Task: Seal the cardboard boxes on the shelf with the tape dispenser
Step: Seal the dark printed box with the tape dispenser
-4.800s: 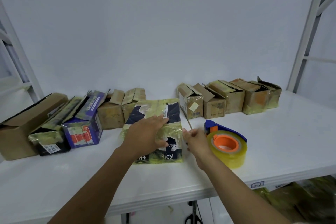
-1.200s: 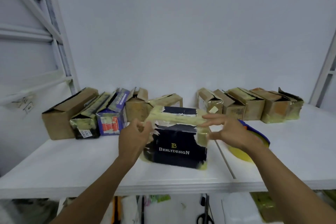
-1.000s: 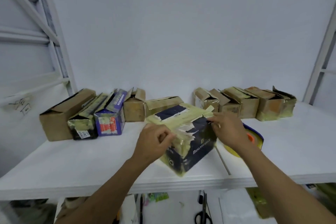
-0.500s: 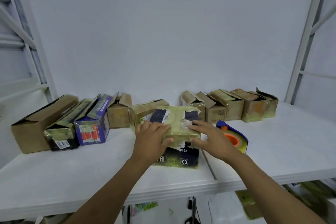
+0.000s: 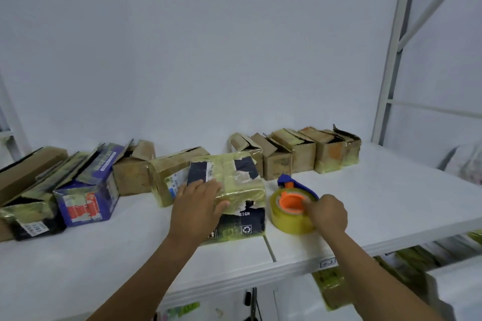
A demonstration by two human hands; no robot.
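The left hand (image 5: pixel 198 207) lies flat, fingers straight, on top of the dark box (image 5: pixel 236 180) and presses down on it. I think this is to keep the lid shut and stop the box from sliding. The right hand (image 5: pixel 326 214) has its fingers curled round the near right side of the tape dispenser (image 5: pixel 290 207), with the fingertips up by the orange middle, most likely to pick it up. The dispenser sits on the shelf (image 5: pixel 391 190) just right of the dark box, so it is easy to reach. The dark box stands at the near edge, in front of the others, where both hands can work on it. It already has lots of yellow tape on it. There is one tape dispenser. Behind, by the wall, I count five boxes in the left row (image 5: pixel 86 195) and what looks like five in the right row (image 5: pixel 297 156), though those sit close together. Many have flaps sticking up, so they seem not yet sealed.
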